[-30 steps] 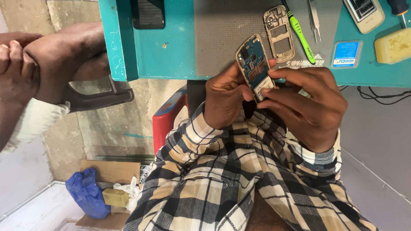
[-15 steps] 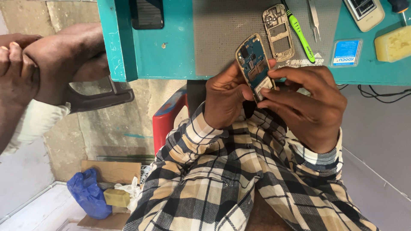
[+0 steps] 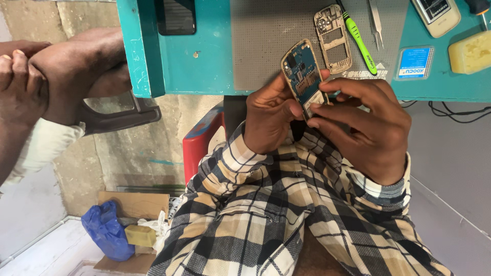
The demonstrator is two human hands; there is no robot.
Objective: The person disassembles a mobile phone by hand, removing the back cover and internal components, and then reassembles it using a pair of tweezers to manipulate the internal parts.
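Note:
My left hand [image 3: 269, 115] grips the lower edge of an opened small phone [image 3: 300, 71] whose blue circuit board faces up. My right hand [image 3: 365, 122] holds the same phone from the right, with its fingertips pinching at a pale part near the phone's bottom end. Both hands hover at the near edge of a teal workbench [image 3: 204, 61], above a grey perforated mat [image 3: 261, 36]. A loose gold-coloured phone frame [image 3: 333, 38] lies on the mat just beyond the phone.
A green pry tool [image 3: 358, 41], metal tweezers [image 3: 376, 18], a white phone [image 3: 436, 15], a yellow sponge [image 3: 470, 51] and a dark phone [image 3: 175, 15] lie on the bench. Another person's foot and hand [image 3: 46, 76] rest at the left. Below are a red stool [image 3: 202, 140] and a blue bag [image 3: 110, 230].
My right fingertips have shifted slightly on the lower end of the phone. The phone and my left hand stay in nearly the same place.

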